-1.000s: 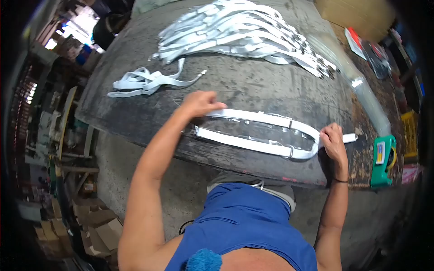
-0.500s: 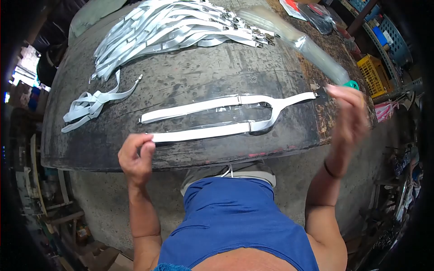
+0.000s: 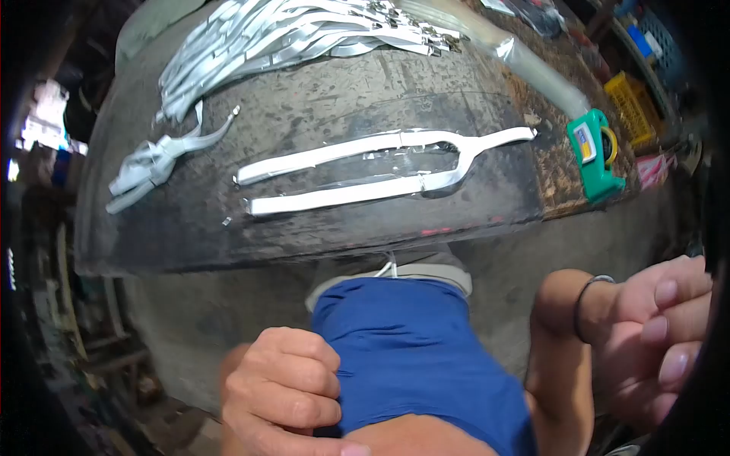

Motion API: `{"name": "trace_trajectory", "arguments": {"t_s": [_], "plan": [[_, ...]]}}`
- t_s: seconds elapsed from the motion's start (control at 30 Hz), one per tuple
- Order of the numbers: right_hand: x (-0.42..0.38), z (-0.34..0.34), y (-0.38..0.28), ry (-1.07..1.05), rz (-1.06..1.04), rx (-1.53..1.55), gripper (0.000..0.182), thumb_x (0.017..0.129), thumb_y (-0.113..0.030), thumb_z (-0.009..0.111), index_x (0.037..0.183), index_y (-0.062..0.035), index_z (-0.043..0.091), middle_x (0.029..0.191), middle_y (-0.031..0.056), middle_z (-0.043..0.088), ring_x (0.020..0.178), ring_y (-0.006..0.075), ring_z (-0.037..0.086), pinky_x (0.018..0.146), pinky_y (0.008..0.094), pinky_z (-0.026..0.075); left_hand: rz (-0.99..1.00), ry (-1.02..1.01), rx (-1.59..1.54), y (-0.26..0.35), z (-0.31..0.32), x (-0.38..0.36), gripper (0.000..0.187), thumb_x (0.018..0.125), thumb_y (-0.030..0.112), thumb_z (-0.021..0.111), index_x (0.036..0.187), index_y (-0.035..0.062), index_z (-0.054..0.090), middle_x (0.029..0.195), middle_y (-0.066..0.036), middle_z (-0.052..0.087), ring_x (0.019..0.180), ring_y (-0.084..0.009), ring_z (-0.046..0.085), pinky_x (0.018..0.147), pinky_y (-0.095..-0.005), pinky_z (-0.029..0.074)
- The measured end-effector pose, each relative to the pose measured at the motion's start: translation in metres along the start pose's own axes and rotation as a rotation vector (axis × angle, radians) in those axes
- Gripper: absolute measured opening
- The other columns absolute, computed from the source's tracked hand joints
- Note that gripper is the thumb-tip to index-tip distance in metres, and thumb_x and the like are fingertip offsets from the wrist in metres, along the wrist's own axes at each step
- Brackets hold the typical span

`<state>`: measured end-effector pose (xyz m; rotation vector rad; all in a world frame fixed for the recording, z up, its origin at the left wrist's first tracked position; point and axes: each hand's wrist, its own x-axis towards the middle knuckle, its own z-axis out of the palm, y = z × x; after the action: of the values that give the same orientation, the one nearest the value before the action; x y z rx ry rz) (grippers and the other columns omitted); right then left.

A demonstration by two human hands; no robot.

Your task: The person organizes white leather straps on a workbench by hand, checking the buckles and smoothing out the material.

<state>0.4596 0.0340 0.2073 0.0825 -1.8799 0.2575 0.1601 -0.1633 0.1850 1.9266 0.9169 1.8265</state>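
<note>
Low at the picture's bottom edge, the left hand (image 3: 281,387) was curled into a loose fist holding nothing, its wrist cut off. At the right edge the right hand (image 3: 658,334) showed bent fingers, partly out of frame; whether it gripped anything could not be told. Both were well apart from the white Y-shaped elastic strap (image 3: 357,171), flat on the dark worn round table (image 3: 471,205). Beyond lay a blurred heap of white straps (image 3: 289,34), a loose bundled strap (image 3: 156,159) and a green tape dispenser (image 3: 595,152).
</note>
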Motion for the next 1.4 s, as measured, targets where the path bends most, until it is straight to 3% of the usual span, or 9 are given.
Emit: {"name": "trace_trajectory", "arguments": {"t_s": [0.3, 0.37, 0.47, 0.7, 0.8, 0.9, 0.97, 1.1, 1.4], "plan": [[0.043, 0.033, 0.027, 0.029, 0.002, 0.134, 0.024, 0.097, -0.031, 0.050, 0.089, -0.0108, 0.060, 0.080, -0.0036, 0.053, 0.069, 0.0119, 0.046, 0.071, 0.0340, 0.037, 0.141, -0.087, -0.641, -0.036, 0.044, 0.023, 0.050, 0.105, 0.034, 0.029, 0.065, 0.0046, 0.037, 0.080, -0.023, 0.060, 0.051, -0.0264, 0.045, 0.045, -0.0383, 0.028], [0.051, 0.045, 0.028, 0.039, 0.020, 0.156, 0.029, 0.098, -0.034, 0.047, 0.090, -0.0096, 0.061, 0.081, -0.0015, 0.052, 0.069, 0.0131, 0.045, 0.072, 0.0365, 0.037, 0.406, -0.034, -0.709, -0.043, 0.056, 0.046, 0.042, 0.099, 0.048, 0.054, 0.098, 0.0092, 0.070, 0.061, -0.005, 0.051, 0.046, -0.0145, 0.040, 0.044, -0.0317, 0.030], [0.061, 0.078, 0.027, 0.190, -0.020, 0.260, 0.031, 0.099, -0.034, 0.046, 0.089, -0.0076, 0.060, 0.077, 0.0002, 0.050, 0.067, 0.0133, 0.043, 0.071, 0.0372, 0.037, 0.387, 0.472, -0.689, -0.026, 0.102, 0.038, 0.043, 0.102, 0.047, 0.048, 0.093, 0.0124, 0.072, 0.058, 0.000, 0.045, 0.044, -0.0113, 0.034, 0.042, -0.0290, 0.026], [0.058, 0.069, 0.028, 0.202, 0.029, 0.224, 0.027, 0.095, -0.030, 0.047, 0.081, -0.0074, 0.054, 0.071, 0.0005, 0.044, 0.064, 0.0126, 0.041, 0.068, 0.0361, 0.036, 0.413, 0.183, -0.682, -0.041, 0.060, 0.047, 0.039, 0.102, 0.049, 0.049, 0.115, 0.0160, 0.065, 0.058, -0.002, 0.045, 0.044, -0.0107, 0.037, 0.041, -0.0293, 0.027], [0.064, 0.067, 0.027, 0.125, 0.036, 0.211, 0.027, 0.095, -0.031, 0.048, 0.080, -0.0089, 0.052, 0.076, -0.0015, 0.047, 0.064, 0.0125, 0.042, 0.068, 0.0353, 0.036, 0.359, -0.104, -0.739, -0.049, 0.050, 0.034, 0.054, 0.105, 0.040, 0.036, 0.069, 0.0014, 0.050, 0.080, -0.021, 0.063, 0.052, -0.0223, 0.048, 0.044, -0.0353, 0.029], [0.061, 0.084, 0.024, 0.251, 0.006, 0.229, 0.025, 0.094, -0.031, 0.051, 0.079, -0.0115, 0.050, 0.078, -0.0040, 0.047, 0.063, 0.0113, 0.042, 0.068, 0.0335, 0.036, 0.329, 0.126, -0.799, -0.035, 0.052, 0.047, 0.041, 0.101, 0.044, 0.053, 0.132, 0.0168, 0.053, 0.068, -0.010, 0.047, 0.055, -0.0150, 0.044, 0.055, -0.0340, 0.038], [0.058, 0.076, 0.014, 0.197, 0.036, 0.255, 0.023, 0.094, -0.032, 0.054, 0.080, -0.0130, 0.051, 0.079, -0.0058, 0.048, 0.063, 0.0103, 0.043, 0.068, 0.0330, 0.037, 0.221, 0.171, -0.328, -0.051, 0.032, 0.025, 0.049, 0.101, 0.043, 0.051, 0.083, 0.0000, 0.065, 0.075, -0.015, 0.065, 0.056, -0.0174, 0.054, 0.044, -0.0313, 0.034], [0.046, 0.048, 0.005, 0.176, 0.028, 0.248, 0.019, 0.092, -0.033, 0.061, 0.082, -0.0179, 0.056, 0.082, -0.0121, 0.054, 0.065, 0.0067, 0.047, 0.069, 0.0300, 0.038, -0.164, 0.056, 0.490, -0.084, -0.025, -0.003, 0.027, 0.086, 0.025, 0.077, 0.094, 0.0002, 0.071, 0.075, -0.010, 0.067, 0.064, -0.0207, 0.063, 0.054, -0.0317, 0.048], [0.021, 0.072, 0.033, 0.074, 0.129, -0.104, 0.016, 0.092, -0.019, 0.065, 0.102, -0.0071, 0.061, 0.099, 0.0024, 0.062, 0.087, 0.0173, 0.057, 0.079, 0.0316, 0.047, -0.612, 0.097, 1.166, -0.160, -0.134, -0.100, 0.035, 0.085, 0.016, 0.071, 0.117, 0.0042, 0.066, 0.122, -0.017, 0.061, 0.114, -0.0361, 0.058, 0.097, -0.0434, 0.045]]}}
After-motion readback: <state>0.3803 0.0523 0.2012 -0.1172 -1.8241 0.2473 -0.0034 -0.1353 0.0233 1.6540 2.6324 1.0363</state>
